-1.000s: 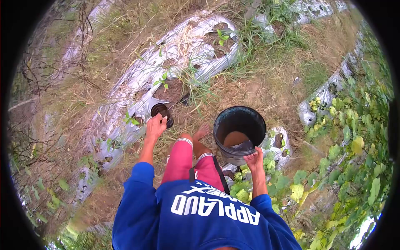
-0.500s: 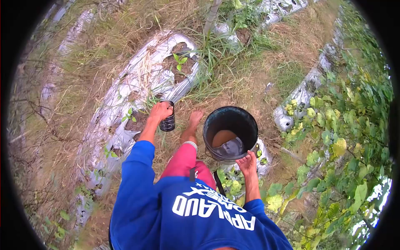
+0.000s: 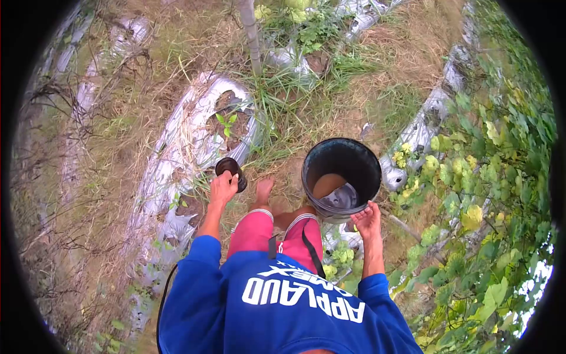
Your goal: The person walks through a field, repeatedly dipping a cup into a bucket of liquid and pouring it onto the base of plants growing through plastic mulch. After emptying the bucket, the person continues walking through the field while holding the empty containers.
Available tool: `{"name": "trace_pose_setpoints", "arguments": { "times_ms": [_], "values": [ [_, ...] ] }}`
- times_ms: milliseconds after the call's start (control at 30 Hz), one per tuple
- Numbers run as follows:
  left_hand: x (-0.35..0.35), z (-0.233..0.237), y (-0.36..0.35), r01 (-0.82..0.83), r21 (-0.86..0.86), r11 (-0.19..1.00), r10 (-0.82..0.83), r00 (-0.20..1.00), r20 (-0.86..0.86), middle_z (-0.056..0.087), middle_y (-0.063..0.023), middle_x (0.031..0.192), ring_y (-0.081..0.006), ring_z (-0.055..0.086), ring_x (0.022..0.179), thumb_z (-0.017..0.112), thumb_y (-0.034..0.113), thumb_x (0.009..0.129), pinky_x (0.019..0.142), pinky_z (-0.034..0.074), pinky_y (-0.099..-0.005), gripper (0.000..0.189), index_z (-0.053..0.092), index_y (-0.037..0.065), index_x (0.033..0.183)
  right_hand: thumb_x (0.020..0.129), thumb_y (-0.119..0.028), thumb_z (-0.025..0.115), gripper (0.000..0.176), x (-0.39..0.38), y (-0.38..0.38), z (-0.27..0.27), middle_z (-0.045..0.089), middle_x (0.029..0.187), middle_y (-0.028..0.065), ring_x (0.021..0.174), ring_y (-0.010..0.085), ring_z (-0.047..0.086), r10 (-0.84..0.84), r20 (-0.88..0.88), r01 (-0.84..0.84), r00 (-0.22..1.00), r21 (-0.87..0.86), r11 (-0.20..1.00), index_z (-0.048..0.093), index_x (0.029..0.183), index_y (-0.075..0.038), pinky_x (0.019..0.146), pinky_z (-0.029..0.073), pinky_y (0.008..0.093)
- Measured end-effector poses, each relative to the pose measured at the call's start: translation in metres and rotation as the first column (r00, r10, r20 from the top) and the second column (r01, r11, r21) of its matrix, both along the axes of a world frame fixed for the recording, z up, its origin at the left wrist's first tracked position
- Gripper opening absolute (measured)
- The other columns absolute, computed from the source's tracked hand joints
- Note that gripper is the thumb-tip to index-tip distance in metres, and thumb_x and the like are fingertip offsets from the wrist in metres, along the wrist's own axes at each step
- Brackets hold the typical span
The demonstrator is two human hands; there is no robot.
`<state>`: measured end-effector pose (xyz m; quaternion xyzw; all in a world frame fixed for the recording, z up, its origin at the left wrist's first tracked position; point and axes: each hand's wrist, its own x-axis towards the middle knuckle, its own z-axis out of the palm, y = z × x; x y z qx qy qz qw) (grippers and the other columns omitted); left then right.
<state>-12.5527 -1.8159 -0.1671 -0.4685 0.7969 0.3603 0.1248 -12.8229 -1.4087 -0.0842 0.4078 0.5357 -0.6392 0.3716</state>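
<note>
My left hand (image 3: 223, 189) is closed around a small black cup (image 3: 231, 167), whose open mouth faces up toward me. The cup is near a ragged strip of silver plastic mulch (image 3: 168, 138), where a green seedling (image 3: 226, 125) grows in a torn hole. On the other side, my right hand (image 3: 368, 222) is closed at the near rim of a large black bucket (image 3: 372, 171). The bucket leans toward me and hangs in front of my right leg. Brownish liquid (image 3: 329, 185) lies at its bottom.
Leafy vines (image 3: 471, 218) crowd the right side. A wooden stake (image 3: 250, 38) stands ahead, with tall grass (image 3: 283, 109) at its base. Another plastic strip (image 3: 421, 127) runs along the right. Dry twigs (image 3: 56, 97) tangle at the left. My bare foot (image 3: 265, 190) is on dry grass.
The view has shifted forward as I step, and my other leg now shows. The cup has tipped so its mouth is visible. The bucket stays in my right hand.
</note>
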Motion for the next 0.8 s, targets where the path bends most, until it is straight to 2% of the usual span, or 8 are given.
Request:
{"name": "trace_pose_setpoints", "arguments": {
  "times_ms": [33,133,267,367,533,667,800],
  "values": [
    [-0.009,0.000,0.005,-0.019,-0.008,1.000,0.018,0.997,-0.076,0.064,-0.0278,0.084,-0.0469,0.061,0.083,0.061,0.031,0.086,0.073,0.046,-0.0539,0.032,0.058,-0.001,0.083,0.073,-0.041,0.074,0.040,-0.015,0.003,0.001,0.063,0.097,0.0062,0.093,0.0228,0.059,-0.033,-0.015,0.033,0.999,-0.015,0.999,0.060,0.094,-0.010,0.087,0.046,0.0411],
    [-0.046,-0.002,0.014,0.023,-0.037,0.999,-0.028,0.990,-0.138,0.064,-0.0264,0.081,-0.0456,0.061,0.082,0.062,0.029,0.086,0.072,0.047,-0.0525,0.029,0.058,0.000,0.082,0.073,-0.041,0.074,0.041,-0.059,0.009,0.004,0.063,0.097,0.0060,0.093,0.0228,0.059,-0.059,-0.050,0.056,0.997,-0.050,0.997,0.059,0.095,-0.010,0.087,0.046,0.0414],
    [-0.117,-0.002,0.017,0.141,-0.002,0.990,-0.141,0.983,-0.116,0.064,-0.0253,0.081,-0.0451,0.061,0.081,0.060,0.032,0.087,0.073,0.047,-0.0511,0.032,0.058,0.000,0.082,0.073,-0.043,0.073,0.046,-0.115,0.005,0.003,0.062,0.098,0.0061,0.092,0.0232,0.058,-0.044,-0.086,0.038,0.995,-0.074,0.997,0.058,0.099,-0.009,0.086,0.046,0.0411],
    [-0.180,0.003,0.020,0.173,0.023,0.985,-0.170,0.981,-0.099,0.064,-0.0260,0.084,-0.0455,0.061,0.083,0.057,0.033,0.088,0.074,0.047,-0.0515,0.033,0.059,0.000,0.083,0.071,-0.043,0.074,0.051,-0.162,0.006,-0.004,0.060,0.102,0.0075,0.093,0.0246,0.058,-0.074,-0.024,0.074,0.997,-0.012,0.997,0.056,0.104,-0.008,0.087,0.045,0.0416],
    [-0.281,0.017,0.023,0.172,-0.048,0.984,-0.176,0.976,-0.125,0.063,-0.0263,0.081,-0.0451,0.061,0.081,0.058,0.028,0.087,0.073,0.047,-0.0524,0.029,0.058,0.000,0.079,0.071,-0.039,0.074,0.046,-0.236,0.016,-0.021,0.062,0.102,0.0090,0.095,0.0264,0.059,-0.132,0.035,0.132,0.991,-0.003,0.991,0.059,0.099,-0.006,0.087,0.047,0.0431],
    [-0.360,0.010,0.019,0.175,-0.149,0.973,-0.195,0.971,-0.135,0.062,-0.0257,0.081,-0.0452,0.060,0.078,0.058,0.027,0.087,0.073,0.047,-0.0527,0.028,0.058,0.000,0.077,0.074,-0.037,0.073,0.040,-0.307,0.022,-0.022,0.064,0.098,0.0080,0.094,0.0245,0.061,-0.089,0.034,0.091,0.995,-0.049,0.995,0.059,0.098,-0.007,0.087,0.048,0.0419],
    [-0.429,0.004,0.022,0.199,-0.170,0.965,-0.222,0.966,-0.132,0.062,-0.0258,0.082,-0.0452,0.060,0.079,0.056,0.028,0.087,0.074,0.047,-0.0537,0.028,0.059,0.000,0.079,0.077,-0.035,0.074,0.036,-0.360,0.030,-0.004,0.065,0.099,0.0078,0.095,0.0237,0.062,-0.036,0.014,0.037,0.999,-0.048,0.998,0.058,0.095,-0.009,0.085,0.049,0.0411]
  ]
}}
